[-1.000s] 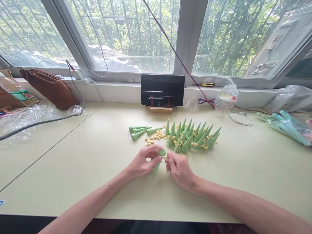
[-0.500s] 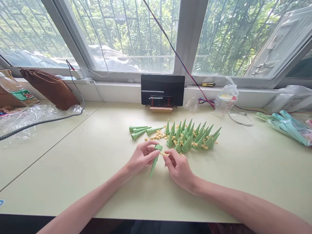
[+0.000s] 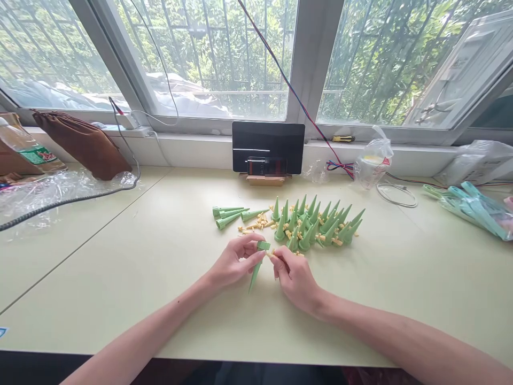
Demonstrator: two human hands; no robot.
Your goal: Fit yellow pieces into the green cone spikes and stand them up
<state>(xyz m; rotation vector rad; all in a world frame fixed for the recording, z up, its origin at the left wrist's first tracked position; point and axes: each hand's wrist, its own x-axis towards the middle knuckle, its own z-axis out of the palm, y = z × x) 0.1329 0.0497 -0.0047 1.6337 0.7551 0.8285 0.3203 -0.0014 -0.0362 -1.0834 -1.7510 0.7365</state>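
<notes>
My left hand [image 3: 239,259] is closed on a green plastic plant watering spike [image 3: 255,275], its capped end up and its point tilted down toward me. Between the thumb and fingers of my right hand [image 3: 290,270] is a small yellow valve [image 3: 271,254], its tip against the side of the spike near the cap; how far it goes in is hidden. Just beyond my hands lies a small pile of loose yellow valves [image 3: 256,223]. Several green spikes [image 3: 230,216] rest on their sides at the left, and many more stand point-up [image 3: 312,224] with yellow valves on them at the right.
A dark tablet [image 3: 267,140] with a phone leans on a cardboard stand at the back. A brown pouch [image 3: 86,144], a bottle [image 3: 34,149] and a grey cable are at the left. A bagged cup [image 3: 373,163], a coiled cable and bagged green items [image 3: 476,208] lie right.
The spike and my left hand have shifted slightly right. My two hands are closer together, and less of the yellow valve shows between them.
</notes>
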